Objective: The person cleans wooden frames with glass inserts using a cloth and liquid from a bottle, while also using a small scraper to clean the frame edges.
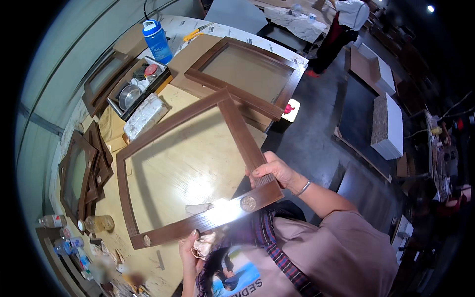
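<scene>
You are working over a pale yellow desk (pixel 173 267), with your brown wooden frame (pixel 198 223) tilted above its near part, close to your body. Your right hand (pixel 271 171) grasps the right rail near the lower corner, thumb over the face. Your left hand (pixel 190 250) is at the lower rail with a bunched pale cloth (pixel 204 245).

Around you on the desk lie a paned frame (pixel 245 74) at the far side and piled frames (pixel 74 173) at the left. An open box (pixel 165 84) of containers stands between them, a blue bottle (pixel 157 43) just behind it. Nearer your left is a bottle of amber liquid (pixel 100 223). Beyond the desk, on the grey floor (pixel 302 133), stand stacked white panels (pixel 388 126) and another person (pixel 352 17), whose head is cut off by the upper edge.

Your right fingertips go behind the rail. Most of your left fingers are hidden, so you cannot tell whether they clench the cloth, the rail or both. Glare whitens the lower rail; the clutter at lower left is blurred, and the room's right side is dim.
</scene>
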Action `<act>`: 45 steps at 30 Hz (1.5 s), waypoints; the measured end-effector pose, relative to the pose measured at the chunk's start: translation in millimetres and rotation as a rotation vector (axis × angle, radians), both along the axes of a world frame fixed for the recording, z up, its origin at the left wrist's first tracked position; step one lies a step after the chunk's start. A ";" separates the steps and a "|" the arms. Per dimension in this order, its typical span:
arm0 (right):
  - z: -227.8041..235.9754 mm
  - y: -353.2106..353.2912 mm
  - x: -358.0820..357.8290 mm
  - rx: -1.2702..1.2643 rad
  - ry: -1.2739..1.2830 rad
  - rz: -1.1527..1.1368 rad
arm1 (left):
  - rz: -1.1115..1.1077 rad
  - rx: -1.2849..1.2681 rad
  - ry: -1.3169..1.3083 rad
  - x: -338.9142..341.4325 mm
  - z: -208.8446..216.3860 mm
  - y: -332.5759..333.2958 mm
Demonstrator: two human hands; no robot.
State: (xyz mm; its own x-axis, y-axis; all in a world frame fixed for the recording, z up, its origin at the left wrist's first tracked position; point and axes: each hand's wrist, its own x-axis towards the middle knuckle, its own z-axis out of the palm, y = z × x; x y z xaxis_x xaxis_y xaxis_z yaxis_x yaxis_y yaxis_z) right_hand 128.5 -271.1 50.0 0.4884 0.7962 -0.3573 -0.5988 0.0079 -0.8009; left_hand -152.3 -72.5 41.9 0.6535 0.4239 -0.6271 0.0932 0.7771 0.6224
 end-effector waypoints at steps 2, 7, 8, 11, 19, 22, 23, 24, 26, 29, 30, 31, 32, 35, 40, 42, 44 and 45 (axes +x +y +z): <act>-10.0 -5.3 4.4 -0.006 0.027 0.035 | 0.073 0.034 0.013 1.3 -6.2 -20.7; -39.1 -13.2 25.9 -0.017 0.065 0.149 | 0.033 0.014 0.099 -32.2 -71.3 -40.9; -48.1 -13.5 30.4 -0.021 0.058 0.179 | 0.094 0.000 0.112 -27.0 -72.8 -51.6; -68.4 -13.5 41.8 -0.020 0.055 0.252 | 0.239 -0.014 0.110 -11.3 -76.5 -76.0; -90.2 -5.7 52.2 -0.013 0.051 0.240 | 0.272 -0.126 0.128 6.1 -92.2 -93.8; -102.3 -6.7 55.7 -0.039 0.101 0.265 | 0.244 -0.139 0.126 8.4 -102.1 -92.6; -103.3 -6.3 54.2 -0.035 0.093 0.243 | 0.229 -0.124 0.125 9.3 -102.2 -93.7; -102.9 -5.7 51.8 -0.032 0.085 0.222 | 0.213 -0.108 0.123 10.2 -102.2 -94.7; -106.6 -6.7 52.5 -0.034 0.096 0.215 | 0.169 -0.042 0.126 9.5 -100.0 -98.5; -112.4 -6.8 57.2 -0.037 0.117 0.233 | 0.241 -0.070 0.224 2.7 -71.5 -102.1; -114.0 -6.2 58.9 -0.065 0.118 0.233 | 0.294 -0.109 0.268 1.8 -60.6 -101.2; -115.2 -6.5 59.4 -0.087 0.126 0.230 | 0.200 -0.006 0.167 -26.7 -63.5 -81.4; -117.0 -6.0 59.3 -0.113 0.135 0.236 | 0.113 0.092 0.066 -48.5 -65.3 -68.8; -131.8 -10.5 56.6 -0.227 0.070 0.224 | 0.513 0.248 0.131 -28.3 11.4 -37.2; -142.1 -9.6 32.3 -0.426 0.300 0.054 | 0.478 0.555 -0.056 -5.2 43.4 4.1; -149.2 -10.0 28.6 -0.432 0.308 0.010 | 0.632 0.420 0.095 44.7 12.0 13.5; -153.8 -10.3 30.5 -0.429 0.285 0.003 | 0.376 0.103 -0.196 70.3 -22.0 47.0; -156.3 -11.4 32.7 -0.433 0.273 -0.012 | 0.413 0.220 -0.177 100.4 -19.4 46.2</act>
